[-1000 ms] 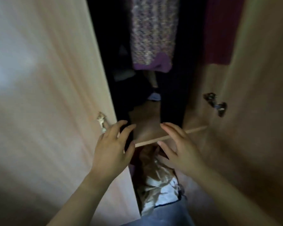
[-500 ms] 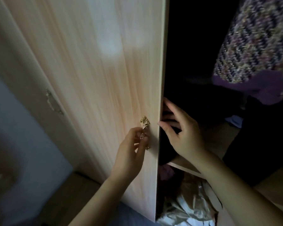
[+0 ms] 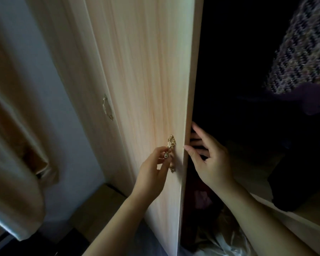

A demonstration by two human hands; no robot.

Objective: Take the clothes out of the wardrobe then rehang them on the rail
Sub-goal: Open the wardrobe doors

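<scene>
Clothes (image 3: 292, 74) hang in the dark space to the right of the wardrobe door (image 3: 146, 80). A knitted top (image 3: 305, 52) with lots of little colours hangs high up by the right edge. It has a purple hem (image 3: 311, 100) at the bottom. Under it, a black piece of clothing (image 3: 303, 172) hangs down to a pale wooden shelf (image 3: 307, 226). Both hands are well apart from the knitted top.

The door is light wood and stands open, with its thin edge facing us. A gold handle (image 3: 171, 154) sits near that edge. The left hand (image 3: 153, 172) pinches the gold handle with its thumb and curled fingers. The right hand (image 3: 209, 163) is on the other side of the door's edge. Its fingers (image 3: 198, 132) are spread out and loose, and they reach in behind the door. Its thumb tip touches the door's edge. It holds nothing.

Low down, behind the door, lie a pink thing (image 3: 201, 198) and some shiny pale cloth (image 3: 227, 242). It is too dark to tell what they are.

To the left of the open door is another wooden door with a second handle (image 3: 107, 107). Further left are a blue wall (image 3: 50, 80) and a pale curtain (image 3: 13, 145).
</scene>
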